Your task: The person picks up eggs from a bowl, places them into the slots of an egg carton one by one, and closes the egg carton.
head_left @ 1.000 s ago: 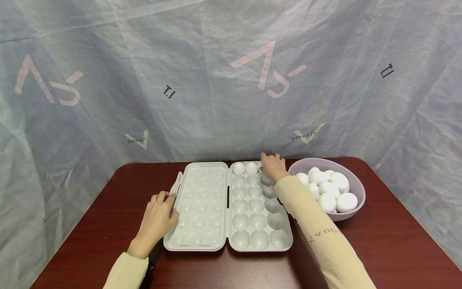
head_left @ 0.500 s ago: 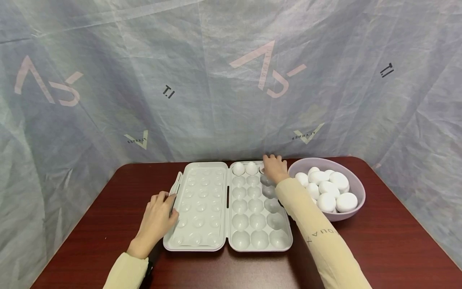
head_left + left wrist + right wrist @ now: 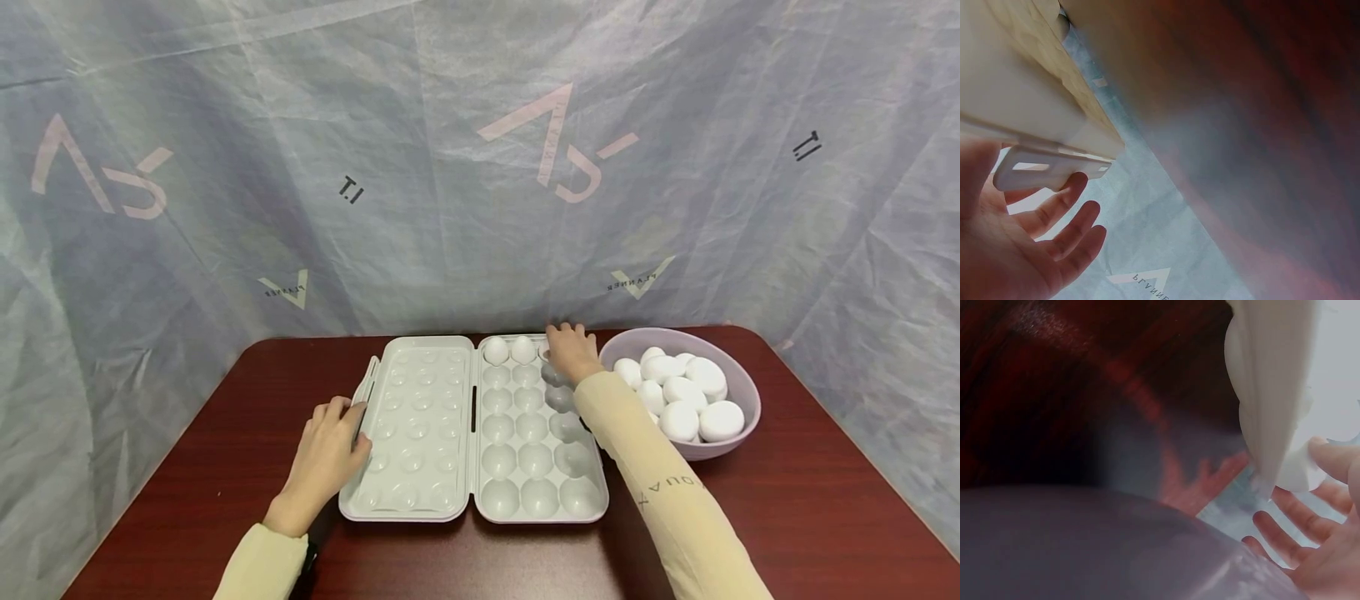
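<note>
A white plastic egg box lies open on the table, its lid to the left and its cupped half to the right. At the lid's outer edge my left hand holds the side; in the left wrist view a fingertip touches the slotted latch flap. My right hand is over the far right cup, thumb and fingers around a white egg, partly hidden in the head view. Two more eggs stand in the far row beside it.
A pale lilac bowl heaped with several white eggs stands right of the box, close to my right forearm. The dark red table ends at a grey fabric backdrop behind.
My right hand has shifted slightly toward me and right over the far right cup, and part of the third egg now shows. My left hand has stayed put.
</note>
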`<move>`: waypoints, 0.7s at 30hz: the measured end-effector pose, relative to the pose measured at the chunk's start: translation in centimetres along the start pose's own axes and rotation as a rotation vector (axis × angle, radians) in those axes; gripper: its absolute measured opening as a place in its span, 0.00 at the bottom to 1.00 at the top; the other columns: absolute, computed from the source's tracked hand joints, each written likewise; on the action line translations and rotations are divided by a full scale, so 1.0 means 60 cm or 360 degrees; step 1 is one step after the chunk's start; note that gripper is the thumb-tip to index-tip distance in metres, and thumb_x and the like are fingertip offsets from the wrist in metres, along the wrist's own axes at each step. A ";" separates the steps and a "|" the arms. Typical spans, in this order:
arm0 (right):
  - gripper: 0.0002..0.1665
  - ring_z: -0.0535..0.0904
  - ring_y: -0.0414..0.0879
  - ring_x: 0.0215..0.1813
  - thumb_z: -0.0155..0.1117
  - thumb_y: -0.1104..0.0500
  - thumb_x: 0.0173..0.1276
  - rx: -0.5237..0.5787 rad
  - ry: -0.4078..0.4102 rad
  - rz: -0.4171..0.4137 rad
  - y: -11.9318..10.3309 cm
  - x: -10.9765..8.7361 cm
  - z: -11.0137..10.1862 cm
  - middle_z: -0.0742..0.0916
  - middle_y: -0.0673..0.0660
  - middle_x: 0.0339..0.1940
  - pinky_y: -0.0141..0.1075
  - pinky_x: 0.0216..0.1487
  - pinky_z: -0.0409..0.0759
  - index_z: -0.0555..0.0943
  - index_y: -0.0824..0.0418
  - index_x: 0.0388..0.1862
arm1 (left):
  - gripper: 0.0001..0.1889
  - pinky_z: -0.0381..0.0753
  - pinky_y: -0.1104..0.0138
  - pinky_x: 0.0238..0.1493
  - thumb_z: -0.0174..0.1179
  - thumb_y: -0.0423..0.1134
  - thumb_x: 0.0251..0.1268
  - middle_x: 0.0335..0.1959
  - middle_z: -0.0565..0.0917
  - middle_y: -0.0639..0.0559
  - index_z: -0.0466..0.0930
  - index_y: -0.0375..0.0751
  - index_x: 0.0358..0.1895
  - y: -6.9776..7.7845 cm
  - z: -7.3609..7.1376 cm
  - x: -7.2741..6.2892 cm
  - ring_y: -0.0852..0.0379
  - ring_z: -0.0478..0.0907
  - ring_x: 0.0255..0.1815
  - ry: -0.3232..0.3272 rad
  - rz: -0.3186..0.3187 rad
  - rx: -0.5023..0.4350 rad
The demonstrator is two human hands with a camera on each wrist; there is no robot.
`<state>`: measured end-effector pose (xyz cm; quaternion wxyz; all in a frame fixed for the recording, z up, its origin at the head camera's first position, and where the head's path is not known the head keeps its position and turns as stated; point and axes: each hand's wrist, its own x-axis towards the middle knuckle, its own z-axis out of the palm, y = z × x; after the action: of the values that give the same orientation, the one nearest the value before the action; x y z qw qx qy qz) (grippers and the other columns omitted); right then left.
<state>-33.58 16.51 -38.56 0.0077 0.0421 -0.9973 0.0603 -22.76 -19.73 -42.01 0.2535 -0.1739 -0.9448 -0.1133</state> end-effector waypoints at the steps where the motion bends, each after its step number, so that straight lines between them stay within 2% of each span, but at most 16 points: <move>1: 0.29 0.64 0.66 0.62 0.55 0.54 0.66 -0.0002 -0.0004 0.0001 0.000 0.001 0.001 0.71 0.68 0.61 0.58 0.57 0.65 0.66 0.63 0.64 | 0.20 0.70 0.50 0.36 0.59 0.32 0.45 0.42 0.75 0.38 0.79 0.31 0.47 0.000 0.000 0.000 0.37 0.71 0.43 -0.0001 0.0001 0.0001; 21: 0.28 0.65 0.65 0.60 0.54 0.54 0.67 -0.0005 0.0010 -0.0023 -0.001 -0.002 0.000 0.73 0.67 0.59 0.57 0.56 0.65 0.66 0.64 0.63 | 0.20 0.70 0.50 0.37 0.58 0.32 0.46 0.42 0.75 0.38 0.79 0.31 0.47 0.000 -0.001 0.000 0.37 0.71 0.43 -0.0023 -0.0014 -0.0006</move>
<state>-33.46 16.44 -38.55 0.0112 0.0490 -0.9970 0.0587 -22.73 -19.76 -41.96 0.2457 -0.1711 -0.9472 -0.1150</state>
